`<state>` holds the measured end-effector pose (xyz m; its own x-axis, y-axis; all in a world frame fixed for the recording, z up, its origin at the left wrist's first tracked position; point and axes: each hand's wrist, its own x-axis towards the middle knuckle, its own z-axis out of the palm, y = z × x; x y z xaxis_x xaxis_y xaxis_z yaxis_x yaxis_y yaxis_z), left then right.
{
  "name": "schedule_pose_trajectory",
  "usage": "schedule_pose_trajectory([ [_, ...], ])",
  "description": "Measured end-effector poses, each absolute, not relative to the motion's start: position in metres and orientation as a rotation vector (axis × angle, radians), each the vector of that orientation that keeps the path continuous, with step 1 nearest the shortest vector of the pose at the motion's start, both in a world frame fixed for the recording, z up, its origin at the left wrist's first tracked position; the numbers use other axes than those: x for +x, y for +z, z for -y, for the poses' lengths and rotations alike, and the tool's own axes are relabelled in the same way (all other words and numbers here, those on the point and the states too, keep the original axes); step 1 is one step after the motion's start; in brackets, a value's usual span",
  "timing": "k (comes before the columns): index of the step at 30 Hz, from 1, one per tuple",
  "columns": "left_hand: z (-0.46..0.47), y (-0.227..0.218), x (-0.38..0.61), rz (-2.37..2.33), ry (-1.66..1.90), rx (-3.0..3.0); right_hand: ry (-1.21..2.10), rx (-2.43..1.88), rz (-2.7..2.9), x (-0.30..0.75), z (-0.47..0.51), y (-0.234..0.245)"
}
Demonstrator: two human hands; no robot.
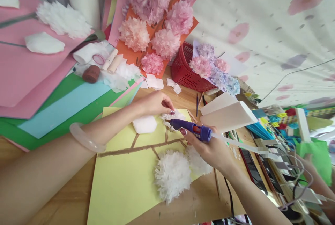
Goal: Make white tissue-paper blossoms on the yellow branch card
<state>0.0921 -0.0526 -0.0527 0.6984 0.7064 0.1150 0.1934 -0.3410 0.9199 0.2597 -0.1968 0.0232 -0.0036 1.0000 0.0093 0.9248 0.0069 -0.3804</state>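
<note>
right hand (209,148): clasping glue gun (190,127) | white flower (179,115): beside gun | left hand (154,102): at flower, pinch unclear

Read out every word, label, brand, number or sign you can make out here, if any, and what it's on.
No readable text anywhere.
Blue plastic glue gun in the right hand: any marking is too small to read.
Long translucent white glue stick behind it: a pixelated patch toward its far end, unreadable.
</note>
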Motion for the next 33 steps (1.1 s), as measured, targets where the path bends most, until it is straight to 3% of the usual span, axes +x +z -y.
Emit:
schedule_pose_trajectory([
  [33,0.056,-0.047,0.089,-0.733,0.561,1.872,0.366,-1.975,1.890,0.271,0.204,0.015],
])
